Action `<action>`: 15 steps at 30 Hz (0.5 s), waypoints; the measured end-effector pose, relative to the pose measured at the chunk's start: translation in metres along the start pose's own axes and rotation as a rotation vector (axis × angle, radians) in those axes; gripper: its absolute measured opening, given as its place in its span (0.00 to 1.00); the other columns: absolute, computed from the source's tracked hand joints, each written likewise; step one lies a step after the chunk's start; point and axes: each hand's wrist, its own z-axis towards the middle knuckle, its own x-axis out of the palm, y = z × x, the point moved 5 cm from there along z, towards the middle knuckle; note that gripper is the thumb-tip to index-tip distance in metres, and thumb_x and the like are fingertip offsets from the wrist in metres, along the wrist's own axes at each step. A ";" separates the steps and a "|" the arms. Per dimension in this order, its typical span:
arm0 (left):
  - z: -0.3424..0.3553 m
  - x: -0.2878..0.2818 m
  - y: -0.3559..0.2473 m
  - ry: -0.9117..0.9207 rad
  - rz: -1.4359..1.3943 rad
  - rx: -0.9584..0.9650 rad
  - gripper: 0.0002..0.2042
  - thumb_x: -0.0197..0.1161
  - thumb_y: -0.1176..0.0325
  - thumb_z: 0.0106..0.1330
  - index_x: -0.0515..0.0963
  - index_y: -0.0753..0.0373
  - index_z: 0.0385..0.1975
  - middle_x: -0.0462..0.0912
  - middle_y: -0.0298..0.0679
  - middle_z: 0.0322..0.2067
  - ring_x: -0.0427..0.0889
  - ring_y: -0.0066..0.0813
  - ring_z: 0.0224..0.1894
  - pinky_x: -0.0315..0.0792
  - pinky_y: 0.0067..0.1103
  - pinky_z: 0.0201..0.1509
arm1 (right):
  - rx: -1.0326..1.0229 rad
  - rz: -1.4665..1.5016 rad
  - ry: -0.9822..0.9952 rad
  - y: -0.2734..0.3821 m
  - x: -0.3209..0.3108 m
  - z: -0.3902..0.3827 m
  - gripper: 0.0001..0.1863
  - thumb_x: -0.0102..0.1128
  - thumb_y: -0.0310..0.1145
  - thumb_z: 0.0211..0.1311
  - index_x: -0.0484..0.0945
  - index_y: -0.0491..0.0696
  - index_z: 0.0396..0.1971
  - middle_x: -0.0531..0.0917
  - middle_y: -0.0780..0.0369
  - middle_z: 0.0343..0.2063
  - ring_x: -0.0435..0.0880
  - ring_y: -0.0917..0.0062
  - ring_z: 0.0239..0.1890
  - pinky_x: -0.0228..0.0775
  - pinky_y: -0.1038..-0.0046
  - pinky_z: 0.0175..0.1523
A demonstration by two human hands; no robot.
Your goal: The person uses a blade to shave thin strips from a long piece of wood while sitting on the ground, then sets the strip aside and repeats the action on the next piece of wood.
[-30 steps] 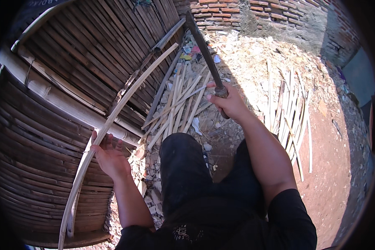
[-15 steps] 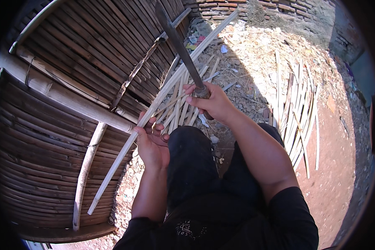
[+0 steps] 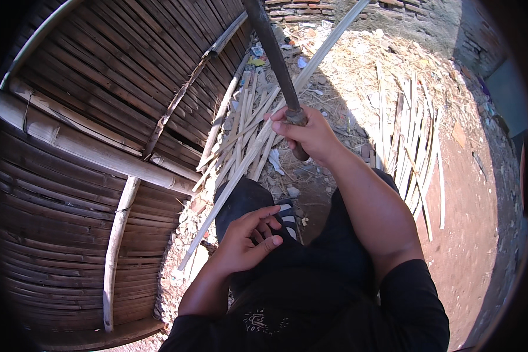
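My right hand (image 3: 307, 134) is closed on the wooden handle of a long dark machete (image 3: 274, 53), whose blade points forward. Its fingertips also touch a long pale bamboo strip (image 3: 325, 48), which runs diagonally behind the blade and down across my left thigh. My left hand (image 3: 249, 240) hovers over my lap, fingers loosely bent and apart, holding nothing, near the lower part of that strip.
Loose bamboo strips lie in piles at centre (image 3: 239, 138) and right (image 3: 410, 141) on littered ground. A bamboo slat structure (image 3: 70, 223) with poles fills the left. A brick wall (image 3: 302, 14) stands ahead; a grey wall is at right.
The long strip has swung rightward from the left structure to cross my thigh and right hand. My left hand has let it go and moved into my lap.
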 end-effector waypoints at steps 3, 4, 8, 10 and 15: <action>-0.028 -0.027 -0.003 -0.528 0.577 0.331 0.29 0.80 0.60 0.59 0.77 0.68 0.55 0.81 0.48 0.47 0.83 0.34 0.39 0.78 0.27 0.44 | -0.005 -0.009 -0.026 -0.001 -0.006 -0.002 0.14 0.76 0.34 0.63 0.86 0.44 0.44 0.82 0.68 0.26 0.76 0.87 0.20 0.68 0.81 0.27; -0.027 -0.038 -0.003 -0.627 0.786 0.348 0.27 0.79 0.61 0.59 0.78 0.68 0.53 0.82 0.47 0.45 0.83 0.36 0.37 0.78 0.28 0.43 | 0.002 -0.034 -0.030 -0.002 -0.009 -0.004 0.14 0.76 0.35 0.63 0.86 0.44 0.44 0.81 0.69 0.25 0.76 0.87 0.21 0.68 0.81 0.27; -0.030 -0.064 0.016 -0.746 1.160 0.199 0.22 0.78 0.59 0.61 0.81 0.69 0.46 0.83 0.48 0.37 0.85 0.47 0.36 0.79 0.36 0.43 | 0.009 -0.076 -0.010 -0.001 -0.009 -0.004 0.15 0.76 0.36 0.63 0.86 0.44 0.45 0.79 0.70 0.23 0.76 0.87 0.21 0.68 0.81 0.27; -0.034 -0.073 0.046 -0.562 0.823 -0.242 0.21 0.77 0.57 0.61 0.81 0.68 0.42 0.83 0.48 0.35 0.85 0.47 0.38 0.78 0.36 0.44 | 0.009 -0.067 0.001 -0.004 -0.008 -0.003 0.16 0.76 0.36 0.63 0.86 0.44 0.45 0.79 0.70 0.23 0.76 0.87 0.21 0.68 0.81 0.27; -0.044 -0.062 0.059 -0.473 0.861 -0.067 0.17 0.74 0.58 0.65 0.79 0.67 0.35 0.84 0.45 0.28 0.82 0.43 0.28 0.75 0.34 0.35 | 0.061 -0.100 0.020 -0.002 -0.003 -0.009 0.15 0.73 0.34 0.65 0.85 0.46 0.49 0.86 0.67 0.36 0.75 0.88 0.22 0.69 0.81 0.30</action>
